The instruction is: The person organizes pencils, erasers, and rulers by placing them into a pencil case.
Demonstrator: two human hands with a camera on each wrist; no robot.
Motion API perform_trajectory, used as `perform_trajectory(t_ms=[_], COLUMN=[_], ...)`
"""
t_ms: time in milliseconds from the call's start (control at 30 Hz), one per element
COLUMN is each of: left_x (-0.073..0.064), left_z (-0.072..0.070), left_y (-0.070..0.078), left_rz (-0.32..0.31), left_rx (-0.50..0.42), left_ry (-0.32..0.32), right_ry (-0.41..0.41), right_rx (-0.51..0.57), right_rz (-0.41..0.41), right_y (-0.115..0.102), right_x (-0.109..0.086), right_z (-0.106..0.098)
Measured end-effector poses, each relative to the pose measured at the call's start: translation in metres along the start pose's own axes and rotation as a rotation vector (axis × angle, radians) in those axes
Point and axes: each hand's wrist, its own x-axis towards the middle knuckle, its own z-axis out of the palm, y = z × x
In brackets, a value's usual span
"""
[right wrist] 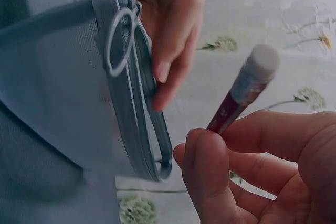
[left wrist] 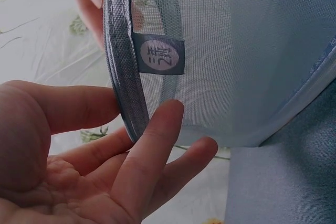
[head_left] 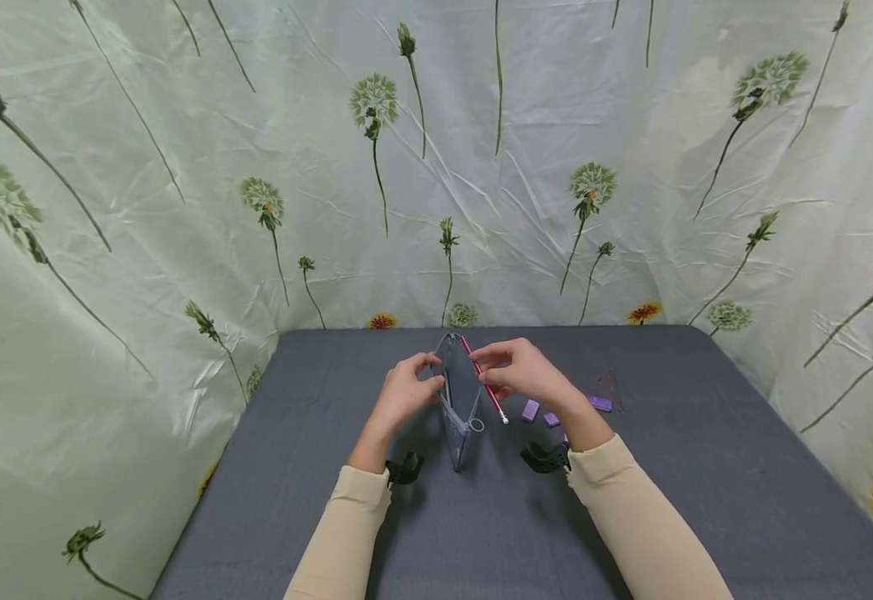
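A grey-blue mesh zip pouch [head_left: 457, 437] stands upright on the table, its top spread apart. My left hand [head_left: 408, 392] holds the zipped rim between thumb and fingers, beside a small round-logo label [left wrist: 160, 55] in the left wrist view. A slim dark stick-like thing [head_left: 447, 390] shows inside the opening. My right hand [head_left: 529, 371] pinches a red pencil [head_left: 498, 406] just right of the pouch, its white eraser end [right wrist: 264, 60] pointing down toward me. The zip's ring pull [right wrist: 119, 41] hangs at the near end of the rim.
Purple blocks [head_left: 530, 411] lie on the dark grey table [head_left: 293, 500], right of the pouch and partly behind my right wrist. Near them is a thin see-through triangle [head_left: 610, 388]. A flower-print curtain [head_left: 481, 208] hangs behind the table.
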Motion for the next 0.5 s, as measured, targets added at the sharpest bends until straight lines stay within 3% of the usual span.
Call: perform_trajectory(t_ms=[267, 500], left_x=[0.000, 0.001], left_z=[0.001, 0.000], left_y=[0.000, 0.001], left_rz=[-0.009, -0.002], left_rx=[0.018, 0.021], left_ry=[0.001, 0.004], right_ry=[-0.030, -0.001], right_rx=[0.007, -0.049], right_rz=[0.017, 0.044], right_y=[-0.003, -0.008], right_x=[0.012, 0.025], right_z=[0.011, 0.020])
